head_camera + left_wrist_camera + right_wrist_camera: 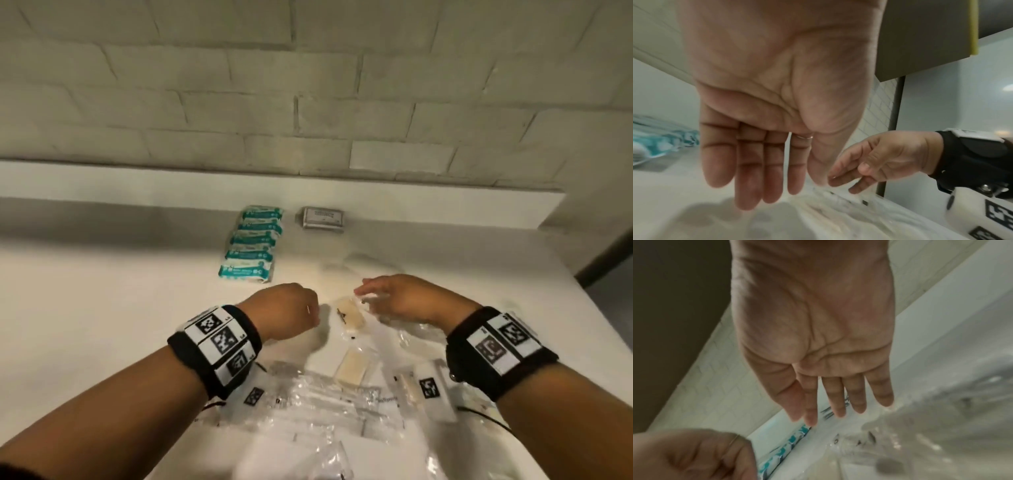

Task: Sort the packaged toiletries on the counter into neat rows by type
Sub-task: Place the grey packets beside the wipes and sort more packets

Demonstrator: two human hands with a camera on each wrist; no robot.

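Lower centre of the head view: a blurred heap of clear plastic sachets (318,407) on the white counter (102,291), partly cut off by the frame edge, contents illegible. Mid-frame, the left hand (287,310) and right hand (397,301) hover with fingers extended and relaxed, holding nothing, either side of a clear sachet with a beige insert (349,317). Further back, a row of teal-and-white packets (251,245) overlap; beside them lies a grey rectangular box (323,217), its label unreadable.

A bathroom, likely: white counter (102,291) under painted brick wall (308,85) (packaged toiletries (251,243) laid out).
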